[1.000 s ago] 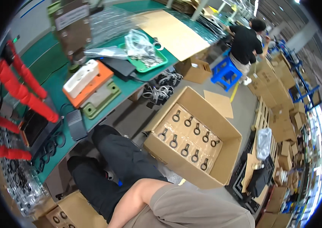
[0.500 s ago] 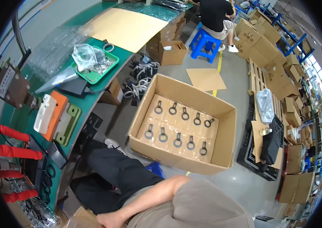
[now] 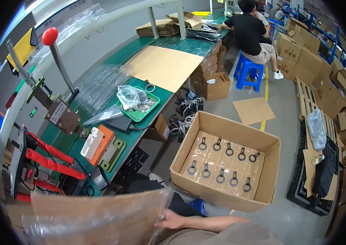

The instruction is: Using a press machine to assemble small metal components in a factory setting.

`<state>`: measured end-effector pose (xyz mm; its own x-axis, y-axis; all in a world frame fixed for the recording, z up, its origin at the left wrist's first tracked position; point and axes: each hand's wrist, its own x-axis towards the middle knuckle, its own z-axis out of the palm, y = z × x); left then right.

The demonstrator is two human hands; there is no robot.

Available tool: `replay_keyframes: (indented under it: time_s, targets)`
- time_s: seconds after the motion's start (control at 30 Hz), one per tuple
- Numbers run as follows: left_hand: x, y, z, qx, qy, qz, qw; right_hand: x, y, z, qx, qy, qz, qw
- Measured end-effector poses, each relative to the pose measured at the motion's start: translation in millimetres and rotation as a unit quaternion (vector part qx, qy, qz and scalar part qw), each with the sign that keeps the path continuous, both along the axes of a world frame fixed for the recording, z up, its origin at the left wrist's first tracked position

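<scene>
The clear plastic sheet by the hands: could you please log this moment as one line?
right hand: grips clear plastic sheet edge | left hand: not visible | open cardboard box: packaged rings in rows

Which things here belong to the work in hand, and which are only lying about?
In the work:
- right hand
- clear plastic sheet over cardboard, at that hand
- open carton with bagged rings in rows

Lying about:
- green tray with bags
- lever press with red knob
- flat cardboard on the floor
- blue stool
</scene>
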<state>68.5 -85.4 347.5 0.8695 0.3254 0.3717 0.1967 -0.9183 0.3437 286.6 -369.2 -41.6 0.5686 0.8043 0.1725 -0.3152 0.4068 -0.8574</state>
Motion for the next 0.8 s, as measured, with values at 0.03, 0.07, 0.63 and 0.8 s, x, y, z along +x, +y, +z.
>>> replay_keyframes:
  time_s: [0.03, 0.07, 0.63, 0.8]
  targets:
    - [30, -7, 3, 0.000, 0.006, -0.006, 1.000, -1, -9, 18, 0.042, 0.081, -0.075, 0.993]
    - [62, -17, 4, 0.025, 0.008, -0.069, 0.997, 0, -15, 19, 0.075, 0.154, -0.102, 0.980]
    - [413, -168, -37, -0.143, 0.224, -0.355, 0.896, -11, -107, 11, 0.278, 0.458, -0.457, 0.710]
    - [478, -134, -37, 0.052, 0.436, -0.369, 0.819, -18, -173, 13, 0.218, 0.520, -0.546, 0.620]
